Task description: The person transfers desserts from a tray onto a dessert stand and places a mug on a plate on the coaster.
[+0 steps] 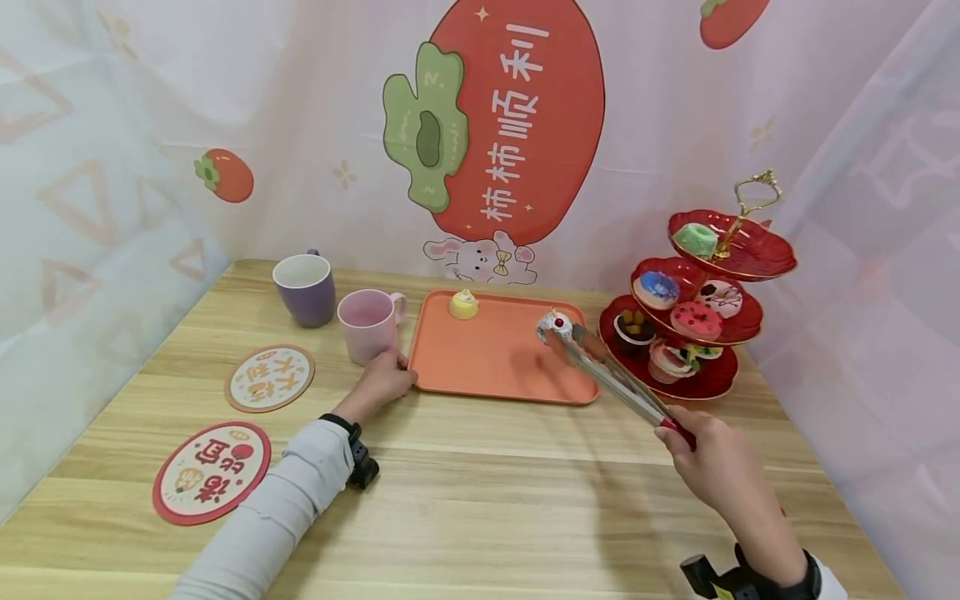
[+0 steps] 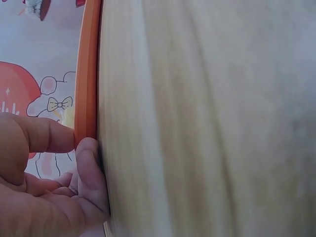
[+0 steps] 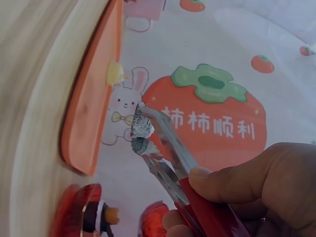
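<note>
My left hand (image 1: 378,383) pinches the near left corner of an orange tray (image 1: 491,354). In the left wrist view, thumb and fingers (image 2: 89,170) meet at the tray's rim (image 2: 88,74). My right hand (image 1: 716,458) grips metal tongs (image 1: 633,396) by their red handles. Between the tong tips is a small whitish cake (image 1: 557,323) topped with a red berry, held above the tray's right part. The right wrist view shows the cake (image 3: 142,123) raised off the tray. A small yellow cake (image 1: 463,305) sits at the tray's far left.
A three-tier red stand (image 1: 738,250) with several small cakes and doughnuts stands right of the tray. Left of the tray are a pink mug (image 1: 367,325) and a purple mug (image 1: 306,292). Two round coasters, one orange-rimmed (image 1: 270,377) and one red-rimmed (image 1: 212,472), lie nearer.
</note>
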